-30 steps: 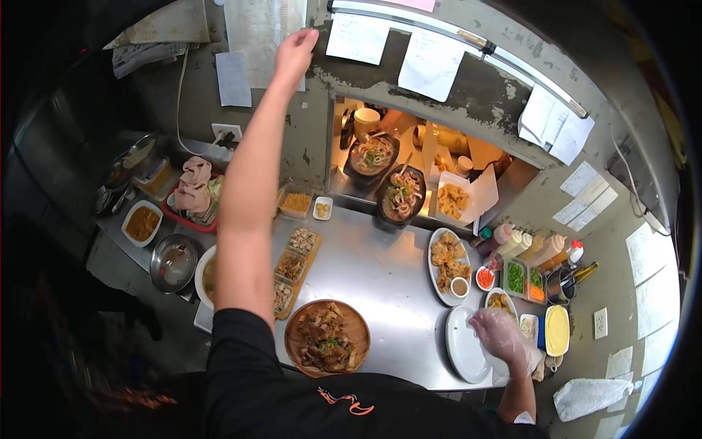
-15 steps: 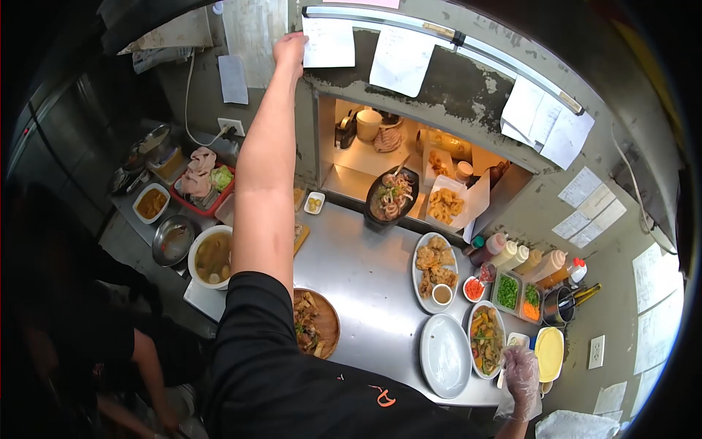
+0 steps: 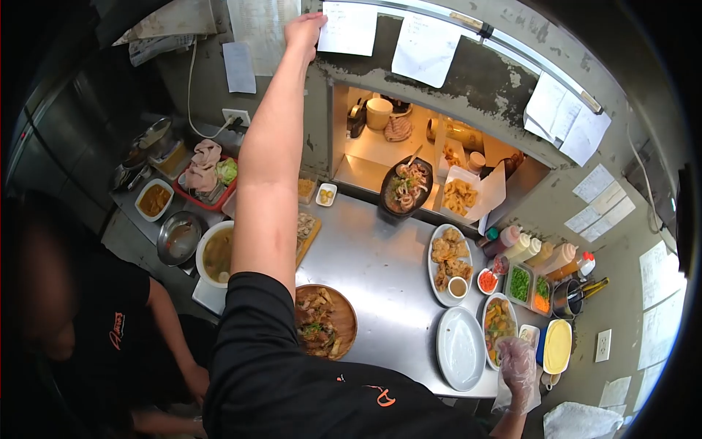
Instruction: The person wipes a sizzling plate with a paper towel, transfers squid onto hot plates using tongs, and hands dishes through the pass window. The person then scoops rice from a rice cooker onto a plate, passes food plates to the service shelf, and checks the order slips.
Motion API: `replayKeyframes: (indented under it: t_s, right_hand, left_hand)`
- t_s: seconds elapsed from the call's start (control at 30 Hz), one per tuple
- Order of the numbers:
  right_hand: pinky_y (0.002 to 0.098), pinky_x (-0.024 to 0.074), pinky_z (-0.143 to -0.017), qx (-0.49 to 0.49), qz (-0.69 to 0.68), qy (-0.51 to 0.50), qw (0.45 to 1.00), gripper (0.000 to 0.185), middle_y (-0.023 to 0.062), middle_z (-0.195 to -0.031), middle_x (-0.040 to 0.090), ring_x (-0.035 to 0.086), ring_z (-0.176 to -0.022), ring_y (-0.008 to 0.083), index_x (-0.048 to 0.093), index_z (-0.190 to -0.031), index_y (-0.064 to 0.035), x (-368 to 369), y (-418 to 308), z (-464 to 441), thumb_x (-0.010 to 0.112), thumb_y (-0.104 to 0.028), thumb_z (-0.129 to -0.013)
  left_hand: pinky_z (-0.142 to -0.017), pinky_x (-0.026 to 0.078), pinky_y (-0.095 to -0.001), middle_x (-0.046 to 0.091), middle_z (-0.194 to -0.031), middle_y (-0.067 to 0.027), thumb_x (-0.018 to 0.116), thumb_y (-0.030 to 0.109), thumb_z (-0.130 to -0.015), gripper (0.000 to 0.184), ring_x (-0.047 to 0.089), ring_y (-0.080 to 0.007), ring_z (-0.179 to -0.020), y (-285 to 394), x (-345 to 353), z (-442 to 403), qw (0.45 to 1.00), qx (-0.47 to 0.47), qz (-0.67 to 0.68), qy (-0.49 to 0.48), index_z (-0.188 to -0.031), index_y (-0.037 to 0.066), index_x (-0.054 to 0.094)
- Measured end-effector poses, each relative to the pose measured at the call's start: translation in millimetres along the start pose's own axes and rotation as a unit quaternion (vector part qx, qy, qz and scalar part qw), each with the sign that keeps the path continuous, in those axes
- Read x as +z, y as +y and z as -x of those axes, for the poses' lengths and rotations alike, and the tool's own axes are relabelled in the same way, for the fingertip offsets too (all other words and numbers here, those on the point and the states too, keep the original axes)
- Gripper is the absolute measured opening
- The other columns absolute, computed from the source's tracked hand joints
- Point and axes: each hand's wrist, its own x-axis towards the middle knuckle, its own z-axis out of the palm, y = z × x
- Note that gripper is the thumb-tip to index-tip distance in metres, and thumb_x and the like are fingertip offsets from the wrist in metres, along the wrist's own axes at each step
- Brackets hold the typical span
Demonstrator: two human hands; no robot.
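My left hand [image 3: 304, 33] is raised to the wall, its fingers pinched at the left edge of a white paper slip [image 3: 348, 29] hanging from a metal rail [image 3: 504, 51]. My right hand [image 3: 518, 364], in a clear plastic glove, is at the counter's right edge with its fingers curled; whatever they hold, if anything, is hidden. Beside it is an oval bowl of stir-fried vegetables [image 3: 497, 329]. An empty oval white plate [image 3: 461, 349] lies just left of that bowl. Partly behind my left arm sits a round wooden plate of cooked food [image 3: 325, 322].
A plate of fried pieces [image 3: 450, 256] with a sauce cup, squeeze bottles [image 3: 523, 249] and chopped-vegetable tubs [image 3: 520, 284] line the right side. A dark dish [image 3: 406, 188] stands at the pass window. To the left are a soup bowl [image 3: 218, 252] and another person [image 3: 110, 322].
The view has shifted, so the counter appears farther right. My left hand stays at the slip and my right hand stays beside the bowl. The person at left has turned up into view.
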Motion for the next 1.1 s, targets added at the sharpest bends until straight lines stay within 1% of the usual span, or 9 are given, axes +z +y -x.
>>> replayKeyframes:
  t_s: [0.13,0.27,0.4,0.53,0.67,0.73,0.9,1.0,1.1]
  right_hand:
    - [0.0467,0.0461,-0.068,-0.024,0.013,-0.008,1.0,0.006,0.0193,-0.076,0.062,0.06,-0.077,0.0398,0.065,-0.086,-0.0025,4,-11,-3,0.065,-0.009,-0.087]
    - [0.0469,0.0467,-0.068,-0.026,-0.005,-0.028,0.999,0.006,0.0192,-0.08,0.063,0.061,-0.079,0.0392,0.066,-0.09,-0.0031,13,-16,-3,0.065,-0.008,-0.087]
    - [0.0444,0.0498,-0.071,-0.066,-0.048,-0.044,0.996,0.013,0.0173,-0.083,0.064,0.063,-0.079,0.0362,0.066,-0.094,-0.003,31,-23,-10,0.06,0.001,-0.084]
    - [0.0356,0.0547,-0.069,-0.155,-0.111,-0.101,0.976,0.022,0.0138,-0.085,0.066,0.066,-0.074,0.0244,0.064,-0.097,-0.0004,49,-17,-14,0.051,0.011,-0.083]
    - [0.033,0.0541,-0.064,-0.134,-0.13,-0.14,0.972,0.015,0.0145,-0.084,0.066,0.065,-0.065,0.0246,0.065,-0.098,0.0001,55,4,2,0.053,0.005,-0.091]
    - [0.0314,0.0514,-0.059,0.031,-0.212,-0.243,0.946,0.012,0.0121,-0.077,0.066,0.063,-0.06,0.0232,0.067,-0.099,-0.0002,46,4,13,0.056,0.002,-0.093]
    - [0.0399,0.0458,-0.059,-0.182,-0.078,-0.243,0.95,0.016,0.0157,-0.067,0.061,0.06,-0.061,0.0296,0.069,-0.084,-0.0014,52,51,37,0.069,-0.017,-0.089]
    - [0.049,0.0473,-0.071,-0.198,-0.043,-0.279,0.939,0.026,0.0187,-0.076,0.063,0.061,-0.078,0.0395,0.065,-0.084,-0.0043,68,70,46,0.062,-0.028,-0.094]
    - [0.0483,0.0481,-0.081,-0.265,-0.093,-0.33,0.901,0.015,0.0206,-0.089,0.065,0.061,-0.091,0.0395,0.065,-0.095,-0.0027,86,80,45,0.055,-0.01,-0.088]
  left_hand:
    - [-0.085,0.054,-0.0331,0.069,-0.107,-0.0131,0.059,0.009,-0.096,0.024,0.068,-0.0205,-0.098,10,-2,18,1.0,-0.014,0.003,-0.003,-0.114,-0.005,0.063]
    - [-0.084,0.054,-0.0338,0.068,-0.104,-0.0116,0.057,0.005,-0.094,0.023,0.066,-0.0208,-0.097,-19,-30,4,0.992,0.072,-0.051,0.088,-0.114,-0.005,0.063]
    - [-0.081,0.053,-0.0338,0.067,-0.098,-0.0094,0.054,0.002,-0.092,0.02,0.064,-0.019,-0.091,69,-11,139,0.976,0.081,0.145,0.14,-0.109,-0.003,0.064]
    - [-0.079,0.054,-0.0325,0.067,-0.094,-0.0091,0.052,0.001,-0.093,0.021,0.065,-0.0179,-0.09,92,20,279,0.982,0.107,0.156,0.018,-0.11,-0.002,0.063]
    - [-0.08,0.052,-0.0263,0.067,-0.095,-0.0055,0.055,0.004,-0.094,0.018,0.064,-0.0135,-0.089,54,73,437,0.987,-0.047,0.118,-0.102,-0.109,0.001,0.065]
    - [-0.082,0.05,-0.025,0.067,-0.099,-0.0039,0.06,0.011,-0.094,0.017,0.061,-0.0099,-0.091,23,81,529,0.951,-0.141,0.051,-0.272,-0.106,0.001,0.066]
    - [-0.082,0.051,-0.0347,0.066,-0.103,-0.0129,0.064,0.017,-0.091,0.024,0.062,-0.0225,-0.091,15,47,705,0.793,-0.305,-0.136,-0.51,-0.11,0.003,0.066]
    - [-0.081,0.051,-0.038,0.066,-0.104,-0.0167,0.063,0.023,-0.092,0.028,0.064,-0.0265,-0.095,15,-4,768,0.776,-0.354,-0.21,-0.477,-0.11,0.003,0.066]
    - [-0.065,0.054,-0.0346,0.066,-0.087,-0.0111,0.058,0.025,-0.097,0.027,0.067,-0.0191,-0.075,-15,-91,823,0.76,-0.457,-0.392,-0.245,-0.11,0.002,0.063]
